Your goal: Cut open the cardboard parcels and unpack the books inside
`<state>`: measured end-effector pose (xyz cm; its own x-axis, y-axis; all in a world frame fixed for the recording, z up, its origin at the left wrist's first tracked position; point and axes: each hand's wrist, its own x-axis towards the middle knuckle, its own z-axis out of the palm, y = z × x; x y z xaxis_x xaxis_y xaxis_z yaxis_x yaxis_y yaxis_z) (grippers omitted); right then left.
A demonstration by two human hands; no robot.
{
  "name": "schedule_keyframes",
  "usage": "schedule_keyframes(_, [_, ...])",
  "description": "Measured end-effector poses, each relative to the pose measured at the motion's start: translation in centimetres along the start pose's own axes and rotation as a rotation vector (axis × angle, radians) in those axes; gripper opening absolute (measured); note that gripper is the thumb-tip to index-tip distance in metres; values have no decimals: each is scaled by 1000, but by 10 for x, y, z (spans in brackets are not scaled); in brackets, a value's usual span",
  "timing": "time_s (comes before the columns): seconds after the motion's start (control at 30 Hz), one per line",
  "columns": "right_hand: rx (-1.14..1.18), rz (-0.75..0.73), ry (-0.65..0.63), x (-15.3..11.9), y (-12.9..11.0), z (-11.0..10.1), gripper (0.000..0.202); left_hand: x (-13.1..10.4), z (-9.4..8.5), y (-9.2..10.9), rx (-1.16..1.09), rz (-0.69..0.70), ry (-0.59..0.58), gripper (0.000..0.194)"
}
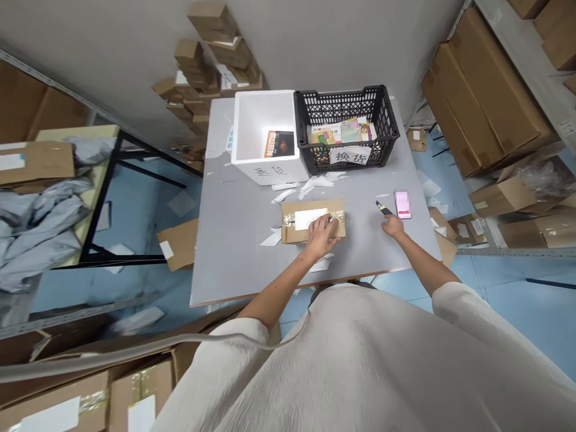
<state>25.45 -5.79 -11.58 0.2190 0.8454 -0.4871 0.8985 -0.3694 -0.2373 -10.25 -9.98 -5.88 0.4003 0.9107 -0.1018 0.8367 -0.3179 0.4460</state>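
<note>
Cardboard box (299, 232) sits under my left hand (321, 238), fingers loosely spread. I see my right hand (393, 226) with fingers gripping a cutter (383, 208)

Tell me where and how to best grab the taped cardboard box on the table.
Likely by its two short ends, a palm coming in from left and right: the box lies flat, longer across the table than deep, with no hand on either end. The left hand rests on its top; the right hand grips a slim tool, so that would best go down first.
</note>
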Motion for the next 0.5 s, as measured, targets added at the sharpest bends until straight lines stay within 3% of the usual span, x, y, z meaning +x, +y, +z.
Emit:
schedule_keyframes(0.2, [-117,-38,-42,24,11,-1,51,5,-5,9,40,-40,-51,63])
schedule_keyframes(0.5, [-75,-77,10,46,17,16,45,9,-6,7,7,-101,-58,72])
